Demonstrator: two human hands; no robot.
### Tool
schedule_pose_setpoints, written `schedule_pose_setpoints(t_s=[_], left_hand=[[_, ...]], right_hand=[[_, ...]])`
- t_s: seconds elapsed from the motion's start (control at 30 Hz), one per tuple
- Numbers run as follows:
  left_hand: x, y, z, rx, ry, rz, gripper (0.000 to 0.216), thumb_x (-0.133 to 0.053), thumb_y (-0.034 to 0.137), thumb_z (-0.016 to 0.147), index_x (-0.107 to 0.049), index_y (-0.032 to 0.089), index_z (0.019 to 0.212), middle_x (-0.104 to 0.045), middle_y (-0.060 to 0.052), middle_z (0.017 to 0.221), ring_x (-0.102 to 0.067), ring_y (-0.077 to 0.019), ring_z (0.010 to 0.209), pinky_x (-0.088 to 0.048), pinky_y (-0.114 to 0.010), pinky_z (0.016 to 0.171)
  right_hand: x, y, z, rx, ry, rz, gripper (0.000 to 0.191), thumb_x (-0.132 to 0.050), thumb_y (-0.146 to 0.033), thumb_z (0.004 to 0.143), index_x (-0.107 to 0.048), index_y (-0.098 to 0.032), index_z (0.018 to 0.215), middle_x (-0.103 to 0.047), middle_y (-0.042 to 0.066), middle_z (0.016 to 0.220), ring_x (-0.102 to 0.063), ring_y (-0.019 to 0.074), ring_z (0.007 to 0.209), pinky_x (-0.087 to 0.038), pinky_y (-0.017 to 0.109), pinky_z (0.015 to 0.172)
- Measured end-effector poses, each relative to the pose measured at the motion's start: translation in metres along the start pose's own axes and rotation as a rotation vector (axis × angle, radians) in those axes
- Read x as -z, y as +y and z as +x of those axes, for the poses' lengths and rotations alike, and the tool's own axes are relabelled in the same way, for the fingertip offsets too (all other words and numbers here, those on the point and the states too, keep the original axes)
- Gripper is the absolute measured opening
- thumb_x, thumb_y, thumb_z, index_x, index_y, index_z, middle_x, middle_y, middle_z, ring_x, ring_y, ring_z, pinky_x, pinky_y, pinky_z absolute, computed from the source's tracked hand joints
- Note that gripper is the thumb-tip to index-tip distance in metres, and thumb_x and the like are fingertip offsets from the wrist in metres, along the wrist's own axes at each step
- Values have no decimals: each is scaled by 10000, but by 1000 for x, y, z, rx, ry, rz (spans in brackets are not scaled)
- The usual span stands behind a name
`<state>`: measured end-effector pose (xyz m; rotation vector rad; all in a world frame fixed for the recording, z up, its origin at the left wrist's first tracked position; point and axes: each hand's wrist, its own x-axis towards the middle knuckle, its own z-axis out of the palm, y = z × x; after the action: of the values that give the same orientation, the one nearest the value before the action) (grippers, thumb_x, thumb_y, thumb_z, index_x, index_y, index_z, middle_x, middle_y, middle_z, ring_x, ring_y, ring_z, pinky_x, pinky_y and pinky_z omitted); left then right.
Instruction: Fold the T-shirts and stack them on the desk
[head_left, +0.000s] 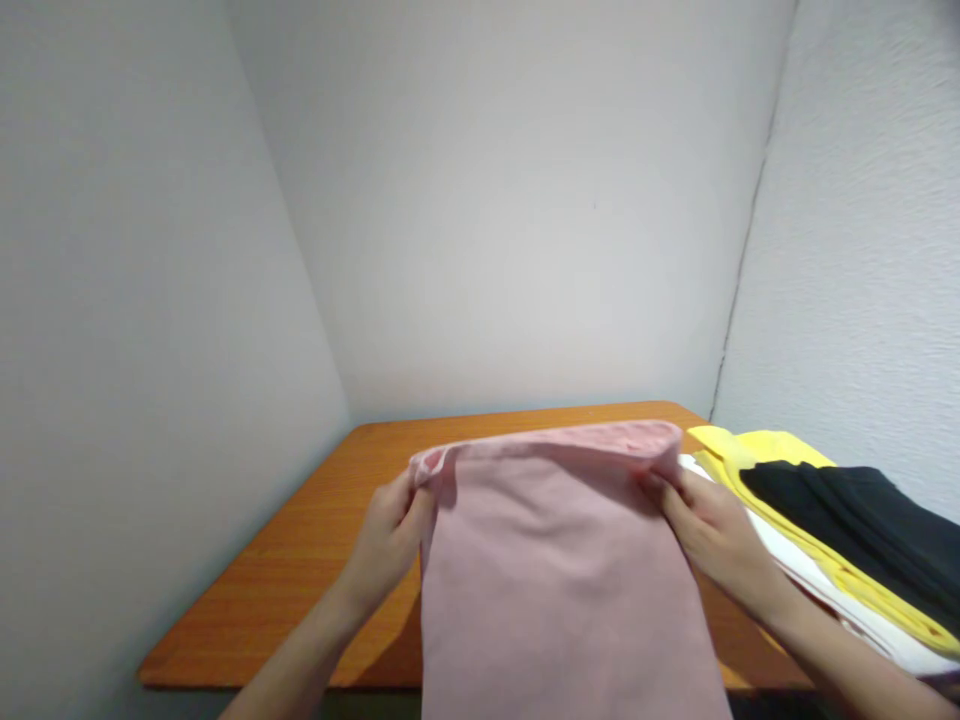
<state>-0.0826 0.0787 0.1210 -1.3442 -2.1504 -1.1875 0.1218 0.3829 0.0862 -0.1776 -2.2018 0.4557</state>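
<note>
A pink cloth [555, 560] hangs in front of me over an orange wooden table [315, 560], its top edge held level. My left hand [390, 540] pinches the cloth's upper left corner. My right hand [705, 530] grips the upper right corner. The cloth's lower part runs out of the bottom of the view and hides the middle of the table.
A stack of folded clothes lies on the table's right side: a black garment [862, 530] on top, a yellow one [757, 450] under it, a white one [847, 610] below. Pale walls close in on the left, back and right.
</note>
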Motion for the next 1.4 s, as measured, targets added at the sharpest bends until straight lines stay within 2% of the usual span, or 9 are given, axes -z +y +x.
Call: schedule_pose_setpoints(t_s=[0.1,0.2,0.4,0.5,0.6,0.97,1.2,1.3,1.4], left_hand=[[-32,-32,63,245,-162,136,456,-270,365,1008,-507,113,1304,-652,-130,1210,-610,-234,1126,-501,-340,914],[-62,-51,81,347,-241,269,599,-340,396,974,-363,-38,1387,-481,-301,1379,-480,-341,1294,-408,-466,1030],[-111,-40,45,152,-499,315,591,-352,478,953,-452,112,1406,-356,-166,1518,-278,-288,1431,-186,-471,1180],[-132,-40,29,84,-626,397,671,-240,572,957,-359,164,1476,-212,-136,1576,-119,-315,1470,-78,-599,1163],[-147,-49,17,123,-629,444,718,-163,630,944,-272,210,1515,-156,-101,1594,-51,-310,1478,-79,-636,1147],[-150,-51,17,126,-609,488,712,-171,618,944,-270,207,1516,-153,-83,1596,-52,-290,1481,-90,-614,1155],[-147,-6,-11,198,-616,648,663,-212,516,959,-295,149,1505,-166,-120,1593,-95,-322,1474,-120,-621,1136],[-134,19,-23,191,-611,702,646,-242,518,948,-382,150,1461,-319,-169,1540,-261,-364,1415,-219,-628,1082],[-116,18,-12,92,-612,700,545,-271,499,945,-577,170,1253,-592,-179,1279,-529,-340,1163,-370,-523,969]], right_hand=[[-39,16,72,-239,-218,-69,507,-264,-475,1019,-651,-149,1003,-689,86,937,-638,252,875,-493,303,706],[-80,30,92,-351,-360,-269,463,-393,-426,970,-599,-64,1171,-650,210,1086,-600,330,1031,-459,402,842],[-140,32,47,-157,-561,-435,599,-403,-480,961,-471,-72,1395,-423,213,1433,-350,358,1339,-310,491,1053],[-157,27,27,-157,-585,-479,706,-343,-611,953,-391,-138,1475,-250,169,1543,-142,385,1423,-182,574,1102],[-166,27,15,-184,-555,-517,726,-284,-654,951,-348,-185,1502,-212,161,1556,-122,404,1422,-143,657,1073],[-157,20,18,-196,-596,-459,746,-278,-635,957,-315,-140,1513,-177,172,1562,-91,375,1434,-151,566,1118],[-122,1,4,-188,-678,-322,757,-246,-651,963,-243,-157,1537,-94,144,1581,-19,345,1446,-85,533,1148],[-101,-5,-9,-101,-694,-243,721,-256,-633,971,-272,-176,1528,-114,124,1584,-29,317,1451,-96,509,1160],[-75,-13,-20,-63,-635,-262,689,-348,-561,974,-303,-127,1507,-187,153,1567,-136,303,1437,-156,463,1160]])
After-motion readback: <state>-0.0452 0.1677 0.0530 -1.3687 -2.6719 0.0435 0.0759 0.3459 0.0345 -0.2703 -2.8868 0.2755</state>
